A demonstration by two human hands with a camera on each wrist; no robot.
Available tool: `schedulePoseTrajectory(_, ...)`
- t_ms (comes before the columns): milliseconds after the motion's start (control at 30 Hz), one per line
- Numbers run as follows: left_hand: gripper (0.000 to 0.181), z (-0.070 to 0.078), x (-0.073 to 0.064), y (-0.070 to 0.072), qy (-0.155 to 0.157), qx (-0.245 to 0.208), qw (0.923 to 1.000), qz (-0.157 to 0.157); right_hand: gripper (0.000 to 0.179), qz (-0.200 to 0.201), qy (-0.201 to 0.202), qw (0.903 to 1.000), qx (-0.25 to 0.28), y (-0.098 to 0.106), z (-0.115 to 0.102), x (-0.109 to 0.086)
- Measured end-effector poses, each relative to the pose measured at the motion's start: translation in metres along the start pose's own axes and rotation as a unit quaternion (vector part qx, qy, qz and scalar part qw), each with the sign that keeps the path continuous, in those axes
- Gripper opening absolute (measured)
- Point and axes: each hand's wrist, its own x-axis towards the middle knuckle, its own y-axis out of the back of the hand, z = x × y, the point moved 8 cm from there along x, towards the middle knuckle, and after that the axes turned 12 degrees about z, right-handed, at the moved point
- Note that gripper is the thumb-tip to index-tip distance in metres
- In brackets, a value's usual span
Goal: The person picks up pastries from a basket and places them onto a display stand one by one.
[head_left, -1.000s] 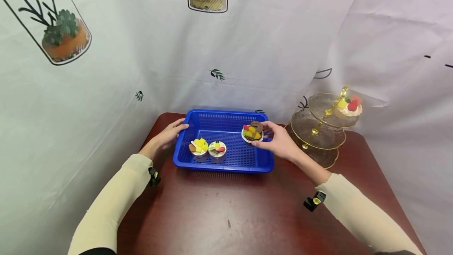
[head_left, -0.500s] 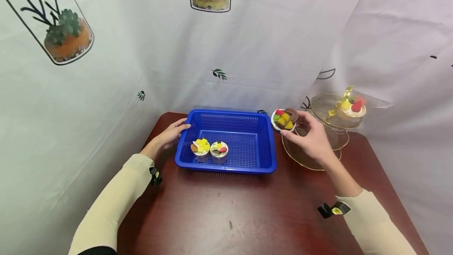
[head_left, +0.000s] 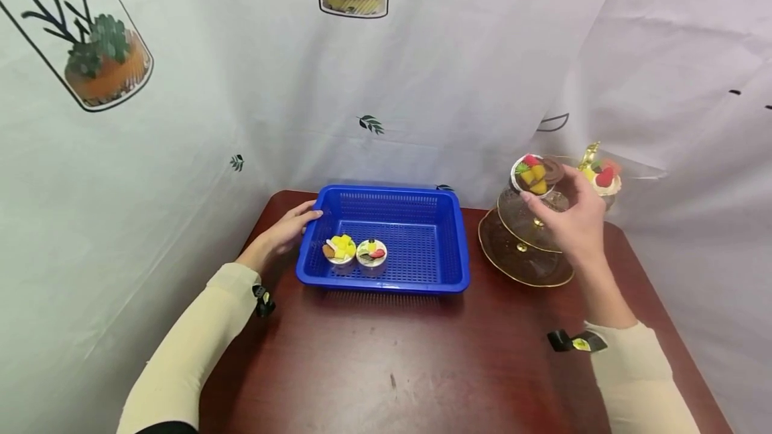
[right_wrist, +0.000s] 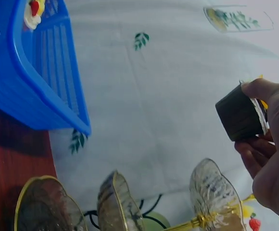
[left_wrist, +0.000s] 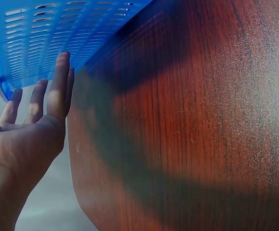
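Observation:
My right hand (head_left: 575, 216) pinches a chocolate dessert cup (head_left: 533, 175) topped with fruit pieces, held up in front of the upper tiers of a glass tiered stand (head_left: 512, 256). The right wrist view shows the cup's dark side (right_wrist: 240, 115) between thumb and fingers, beside the stand's top tier. At the left end of the blue basket (head_left: 386, 286), my left hand (head_left: 292, 226) holds the rim, fingers along the outer wall in the left wrist view. Two more fruit-topped cups, one yellow-topped cup (head_left: 340, 250) and one cup with a strawberry (head_left: 371, 254), sit in the basket's front left.
A cream dessert with a strawberry (head_left: 605, 179) rests on the stand's top tier, partly behind my right hand. Basket and stand share a dark red wooden table (head_left: 386, 367). A white printed curtain (head_left: 470, 72) hangs close behind and beside it.
My right hand has lifted the chocolate dessert cup out of the basket and carried it right and up to the tiered stand. The left hand has stayed on the basket rim.

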Motion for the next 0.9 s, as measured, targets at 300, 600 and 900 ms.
schedulePoseTrajectory(300,0.062,-0.002,0.0,0.0,0.006,-0.003,1.0,0.002,0.052,0.058,-0.012,0.9977,-0.033,0.008,-0.003,0.015)
schedulePoseTrajectory(600,0.062,0.001,0.0,0.0,-0.001,0.004,1.0,0.006,0.053,0.079,-0.059,0.9893,-0.108,0.016,0.021,0.025)
schedulePoseTrajectory(900,0.063,0.001,-0.002,0.0,0.002,0.004,1.0,0.006,0.052,0.092,-0.076,0.9785,-0.168,0.023,0.026,0.026)
